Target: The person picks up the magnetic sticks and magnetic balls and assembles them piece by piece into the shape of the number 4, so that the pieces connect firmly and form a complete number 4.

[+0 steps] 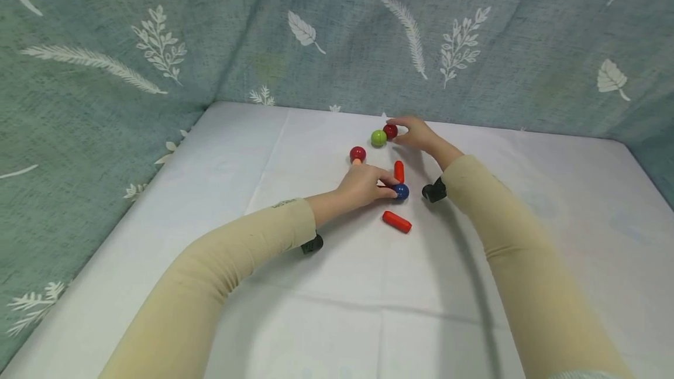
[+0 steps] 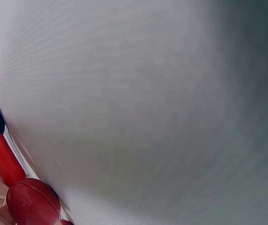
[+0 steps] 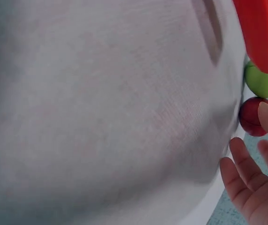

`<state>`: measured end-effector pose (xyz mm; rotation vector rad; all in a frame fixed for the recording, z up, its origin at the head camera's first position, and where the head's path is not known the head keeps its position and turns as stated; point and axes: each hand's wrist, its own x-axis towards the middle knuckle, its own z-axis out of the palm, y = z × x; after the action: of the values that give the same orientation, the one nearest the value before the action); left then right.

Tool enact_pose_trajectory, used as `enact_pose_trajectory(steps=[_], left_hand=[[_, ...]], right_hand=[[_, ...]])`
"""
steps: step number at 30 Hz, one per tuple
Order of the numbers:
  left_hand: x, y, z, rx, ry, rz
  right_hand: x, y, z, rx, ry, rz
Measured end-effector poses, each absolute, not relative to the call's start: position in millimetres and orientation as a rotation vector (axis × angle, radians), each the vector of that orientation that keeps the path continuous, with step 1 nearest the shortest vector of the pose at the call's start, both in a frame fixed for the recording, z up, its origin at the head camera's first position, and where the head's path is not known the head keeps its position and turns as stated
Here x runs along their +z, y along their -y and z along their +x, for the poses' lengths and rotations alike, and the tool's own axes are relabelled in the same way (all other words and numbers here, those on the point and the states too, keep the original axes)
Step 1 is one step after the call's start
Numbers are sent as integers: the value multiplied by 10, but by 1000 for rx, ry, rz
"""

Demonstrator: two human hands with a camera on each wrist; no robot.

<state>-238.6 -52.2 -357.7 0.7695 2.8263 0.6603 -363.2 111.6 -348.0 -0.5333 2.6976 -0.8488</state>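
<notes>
Blue ball [image 1: 402, 192], glossy and round

Your head camera looked forward and down across the tabletop [image 1: 337, 332] from farthest off. Both wrist cameras sat close: the left showed your left hand [image 1: 361, 185] at its left edge, the right your right hand [image 1: 418, 135] at its right edge. Head and left-wrist views shared the blue ball [image 1: 402, 192]; head and right-wrist views, the green ball [image 1: 378, 138].

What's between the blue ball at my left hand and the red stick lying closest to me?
Only bare white cloth: the head view shows an uncovered gap between the blue ball and that red stick.
</notes>
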Motion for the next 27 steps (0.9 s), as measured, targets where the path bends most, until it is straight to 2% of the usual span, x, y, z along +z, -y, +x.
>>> enact_pose_trajectory(steps=[4,27], left_hand=[[-3594,519,-2390,672,-2825,772],[-3593,507,-2393,663,-2836,761]], right_hand=[[-3512,-1089,-3661,-777,-2734,-590],[-3578,-1213,-3609,-1060,-2612,-337]])
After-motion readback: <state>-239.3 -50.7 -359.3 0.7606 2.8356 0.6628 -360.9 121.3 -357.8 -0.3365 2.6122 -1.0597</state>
